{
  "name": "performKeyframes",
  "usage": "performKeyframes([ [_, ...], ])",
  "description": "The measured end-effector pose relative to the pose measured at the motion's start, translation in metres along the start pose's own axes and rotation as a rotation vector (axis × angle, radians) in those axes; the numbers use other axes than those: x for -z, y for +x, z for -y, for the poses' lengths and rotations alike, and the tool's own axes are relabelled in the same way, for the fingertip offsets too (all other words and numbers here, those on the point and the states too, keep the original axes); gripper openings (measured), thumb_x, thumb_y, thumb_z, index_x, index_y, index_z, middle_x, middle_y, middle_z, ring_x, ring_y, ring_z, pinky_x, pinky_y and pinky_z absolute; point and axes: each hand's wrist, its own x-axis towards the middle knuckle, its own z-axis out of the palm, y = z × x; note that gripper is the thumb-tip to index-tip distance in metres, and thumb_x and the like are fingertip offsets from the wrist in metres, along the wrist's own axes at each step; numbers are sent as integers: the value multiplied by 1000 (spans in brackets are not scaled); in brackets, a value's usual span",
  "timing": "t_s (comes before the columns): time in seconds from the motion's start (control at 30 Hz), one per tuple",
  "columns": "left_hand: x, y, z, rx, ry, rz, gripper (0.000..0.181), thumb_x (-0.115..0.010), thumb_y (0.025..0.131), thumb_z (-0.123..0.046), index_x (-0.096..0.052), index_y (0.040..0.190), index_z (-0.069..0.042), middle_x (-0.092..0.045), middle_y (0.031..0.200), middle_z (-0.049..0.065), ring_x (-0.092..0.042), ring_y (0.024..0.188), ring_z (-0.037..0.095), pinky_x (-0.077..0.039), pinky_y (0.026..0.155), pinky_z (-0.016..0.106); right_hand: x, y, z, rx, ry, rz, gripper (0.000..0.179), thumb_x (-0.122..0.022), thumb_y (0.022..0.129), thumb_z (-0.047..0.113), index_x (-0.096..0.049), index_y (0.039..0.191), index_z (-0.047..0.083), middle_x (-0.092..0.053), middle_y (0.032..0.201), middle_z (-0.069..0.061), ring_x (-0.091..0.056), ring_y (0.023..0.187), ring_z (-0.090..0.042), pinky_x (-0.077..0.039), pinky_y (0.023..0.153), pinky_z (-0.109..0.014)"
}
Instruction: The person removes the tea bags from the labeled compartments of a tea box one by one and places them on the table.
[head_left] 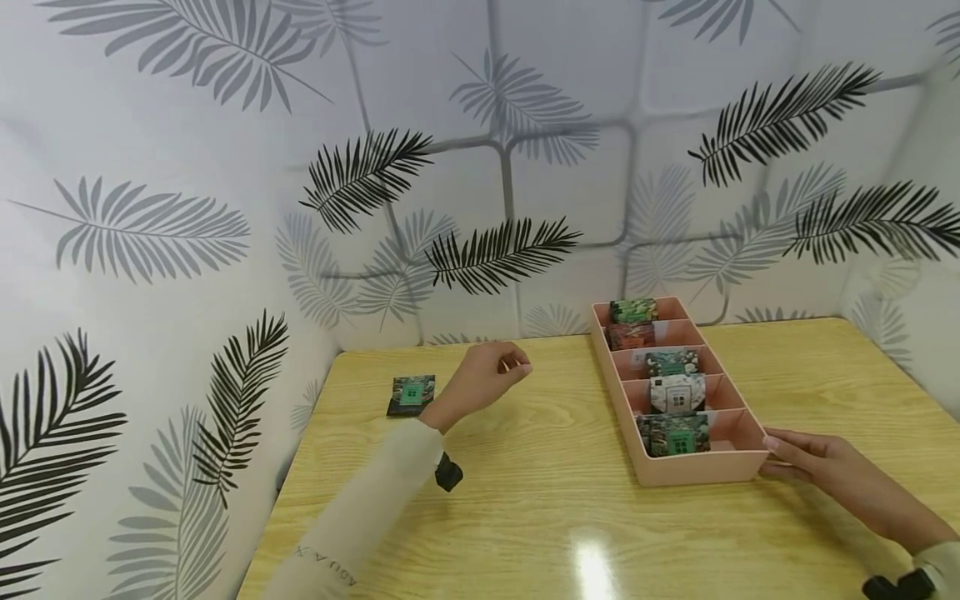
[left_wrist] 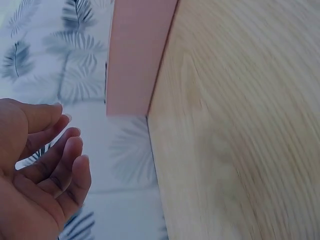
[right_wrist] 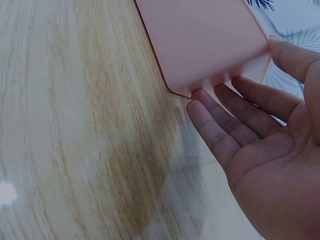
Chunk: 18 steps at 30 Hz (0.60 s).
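My left hand [head_left: 486, 377] hovers over the table with its fingers loosely curled and nothing between them. To its left, a dark green printed sachet [head_left: 411, 393] lies flat on the table, just past the wrist. A long pink divided box [head_left: 697, 472] stands to the right; its compartments hold packets, among them a green packet [head_left: 675, 435], a white packet [head_left: 677, 393] and a red packet [head_left: 630, 336]. At the box's near right corner, my right hand [right_wrist: 270, 145] touches the outer wall with nearly straight fingertips, its thumb at the rim.
The wooden table [head_left: 525, 492] meets a wall [head_left: 540, 183] with a leaf pattern at the back and left. Beside the packets in the box's nearest compartment, part of the pink floor shows. A glare spot [head_left: 592, 571] lies on the near part of the tabletop.
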Motion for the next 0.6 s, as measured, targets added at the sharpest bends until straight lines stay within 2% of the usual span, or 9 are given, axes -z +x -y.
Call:
performKeyframes([
  [0.37,-33,18,-50,-122,-43,86,9,-60,96,-29,-66,96,-23,-61,83,-12,-54,63,8,-45,57,22,-2,-1,-1,6,13,-15,70,-39,102,42,-22,146,-10,-46,138,-24,-61,110,-14,-48,91,-34],
  [0.6,-55,28,-71,-186,-36,142,14,-59,96,-29,-69,99,-19,-60,82,-13,-54,64,4,-43,57,18,-1,-1,1,-6,10,-8,72,-39,102,43,-21,146,-10,-51,134,-22,-61,111,-17,-47,93,-37],
])
